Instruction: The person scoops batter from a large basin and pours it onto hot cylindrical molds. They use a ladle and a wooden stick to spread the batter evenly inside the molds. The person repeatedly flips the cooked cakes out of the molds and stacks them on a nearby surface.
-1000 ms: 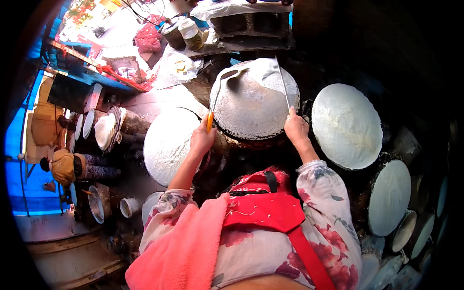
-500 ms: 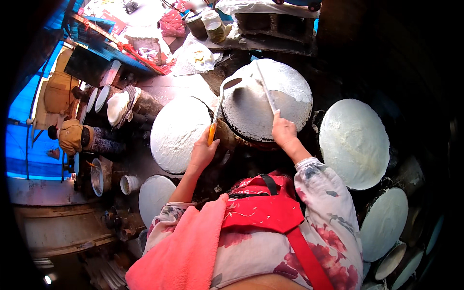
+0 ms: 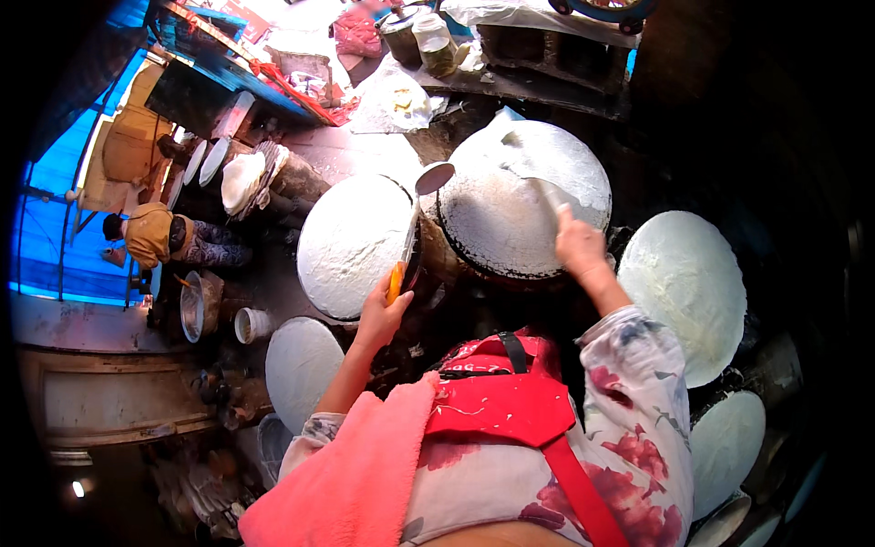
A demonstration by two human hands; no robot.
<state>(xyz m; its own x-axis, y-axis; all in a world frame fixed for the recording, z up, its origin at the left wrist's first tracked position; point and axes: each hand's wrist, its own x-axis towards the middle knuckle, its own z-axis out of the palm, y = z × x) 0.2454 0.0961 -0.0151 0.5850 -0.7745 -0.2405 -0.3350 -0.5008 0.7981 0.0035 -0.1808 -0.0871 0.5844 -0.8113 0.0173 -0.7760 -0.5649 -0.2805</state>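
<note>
Left hand, grip clasping an orange-handled ladle; right hand, grip clasping a flat blade over the round griddle, directly ahead, part-covered in pale coating; step, seemingly: spreading or scraping; next move, by judgement: a level, even sweep.

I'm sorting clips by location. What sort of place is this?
Looks like a makeshift cooking stall or workshop: round pale-coated plates stand around, the left hand holds a ladle, and blue sheeting shows at left.

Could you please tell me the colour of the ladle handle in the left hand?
The ladle handle is orange, seen best in the head view.
</note>
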